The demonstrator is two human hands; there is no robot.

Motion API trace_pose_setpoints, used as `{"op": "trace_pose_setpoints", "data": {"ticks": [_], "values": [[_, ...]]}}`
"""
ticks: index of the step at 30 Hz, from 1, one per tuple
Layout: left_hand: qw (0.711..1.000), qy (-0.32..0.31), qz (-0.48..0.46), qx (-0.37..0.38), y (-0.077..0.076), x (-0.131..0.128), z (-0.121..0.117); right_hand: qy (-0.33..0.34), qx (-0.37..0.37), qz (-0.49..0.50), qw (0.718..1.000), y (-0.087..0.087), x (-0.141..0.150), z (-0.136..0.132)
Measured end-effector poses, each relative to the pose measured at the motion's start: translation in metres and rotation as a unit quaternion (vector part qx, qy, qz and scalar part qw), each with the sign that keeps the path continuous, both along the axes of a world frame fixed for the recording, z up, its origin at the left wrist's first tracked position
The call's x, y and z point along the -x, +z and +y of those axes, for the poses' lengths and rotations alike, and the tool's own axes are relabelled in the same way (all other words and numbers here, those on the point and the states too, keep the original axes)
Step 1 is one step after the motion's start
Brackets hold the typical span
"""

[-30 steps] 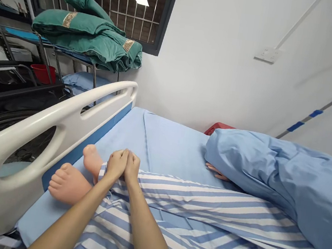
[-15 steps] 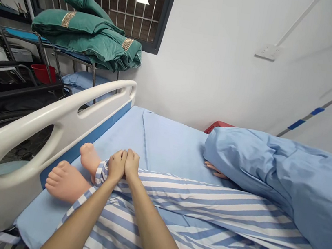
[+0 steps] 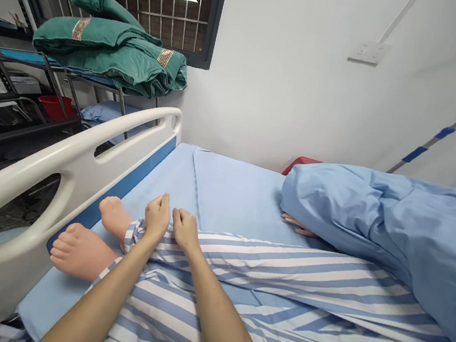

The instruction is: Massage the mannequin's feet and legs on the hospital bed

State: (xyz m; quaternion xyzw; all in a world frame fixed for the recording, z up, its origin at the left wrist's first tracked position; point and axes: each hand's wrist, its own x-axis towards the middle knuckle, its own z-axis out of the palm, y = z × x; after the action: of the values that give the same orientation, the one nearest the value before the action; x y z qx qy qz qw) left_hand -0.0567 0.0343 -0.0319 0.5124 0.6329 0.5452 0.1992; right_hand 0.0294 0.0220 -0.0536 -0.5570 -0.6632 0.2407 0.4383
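Note:
Over the far lower leg of the blue-and-white striped trousers (image 3: pixel 275 257), my left hand (image 3: pixel 157 216) and my right hand (image 3: pixel 185 230) are closed into fists. A narrow gap parts them, and no object shows in either. The trousers clothe a figure lying on the bed, with smooth, doll-like feet (image 3: pixel 83 252) sticking out of the cuffs to the left of my hands. My left fist is the nearer to the ankles. Whether the fists touch the cloth is hard to make out. A light blue sheet (image 3: pixel 234 189) lies under the legs.
A white bed end board (image 3: pixel 81 156) rises at the left. A blue quilt (image 3: pixel 358 212) is bunched at the right, with the figure's fingers (image 3: pixel 299 225) poking out below. Green folded bedding (image 3: pixel 113 50) lies beyond, by a barred window. A red bucket (image 3: pixel 55 107) stands at the left.
My fists, side by side and touching before, have come apart, the right one shifting slightly right. The view has shifted slightly. The lying figure keeps its pose.

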Motion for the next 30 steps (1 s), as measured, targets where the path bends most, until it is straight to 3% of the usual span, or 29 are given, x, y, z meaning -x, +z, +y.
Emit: {"op": "trace_pose_setpoints", "data": {"ticks": [3,9,17,21,24,27,30], "values": [[0.998,-0.012,-0.055,-0.009,0.004,-0.015,-0.004,0.003,0.0,0.08,0.997,0.0,-0.004,0.003],[0.983,-0.011,0.157,0.096,-0.024,-0.031,-0.022,-0.043,0.016,0.178,0.983,-0.002,-0.008,0.004],[0.954,-0.022,0.268,0.136,-0.025,-0.029,-0.02,-0.066,-0.012,0.005,0.998,0.032,-0.014,-0.009],[0.97,-0.006,0.215,0.115,-0.028,-0.029,-0.02,-0.049,0.005,0.004,0.999,0.016,-0.02,-0.013],[0.983,-0.033,0.155,0.096,-0.024,-0.03,-0.018,-0.058,-0.003,0.02,0.998,0.004,-0.021,-0.013],[0.995,-0.054,0.044,0.065,-0.011,-0.038,-0.015,-0.058,-0.019,0.066,0.996,0.003,-0.023,-0.011],[0.997,-0.03,-0.065,0.031,-0.003,-0.052,-0.016,-0.052,-0.016,0.138,0.989,0.005,-0.027,-0.008]]}}
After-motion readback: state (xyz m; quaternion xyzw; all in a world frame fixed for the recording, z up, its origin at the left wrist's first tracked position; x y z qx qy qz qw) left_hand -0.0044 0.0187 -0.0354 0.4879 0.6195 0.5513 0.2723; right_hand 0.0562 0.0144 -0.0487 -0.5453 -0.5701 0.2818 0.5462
